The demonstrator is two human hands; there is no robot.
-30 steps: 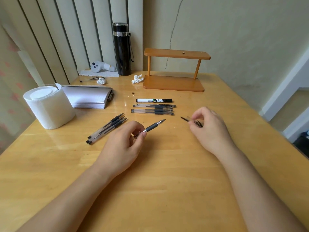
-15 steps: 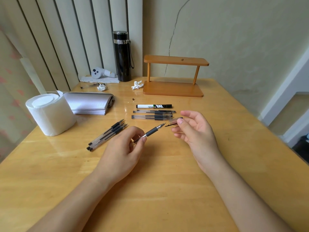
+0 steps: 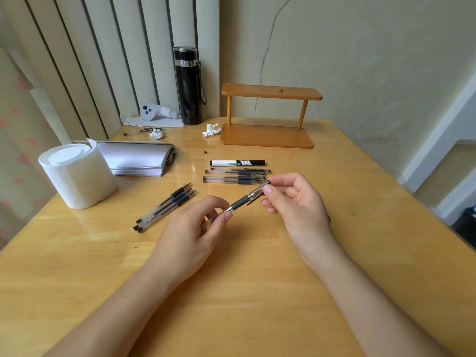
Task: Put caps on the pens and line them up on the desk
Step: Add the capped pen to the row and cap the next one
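1. The left hand [image 3: 190, 235] is curled closed around the rear of a clear-barrelled pen [image 3: 238, 203], pinching it between thumb and fingertips, with the pen angled up and to the right above the desk [image 3: 257, 292].
2. The right hand [image 3: 296, 204] pinches a clear cap [image 3: 257, 193] between thumb and forefinger; the other fingers are loosely curled. The cap sits over the pen's tip end, so pen and cap span the gap between the two hands.
3. Whether the cap is pushed fully home cannot be told.
4. Just beyond the right hand's fingertips, three capped pens [image 3: 235, 176] lie in a row parallel to the desk's far edge, with a black-and-white marker [image 3: 237, 162] at the far side of the row.
5. To the left of the left hand, three uncapped pens [image 3: 166, 208] lie side by side, touching, slanted with their tips pointing up and right.
6. Farther left stands a roll of tissue paper [image 3: 76, 173], and beside it lies an open notebook [image 3: 139, 159].
7. At the back of the desk are a wooden stand [image 3: 268, 136], a black flask [image 3: 188, 86] and two crumpled bits of paper.
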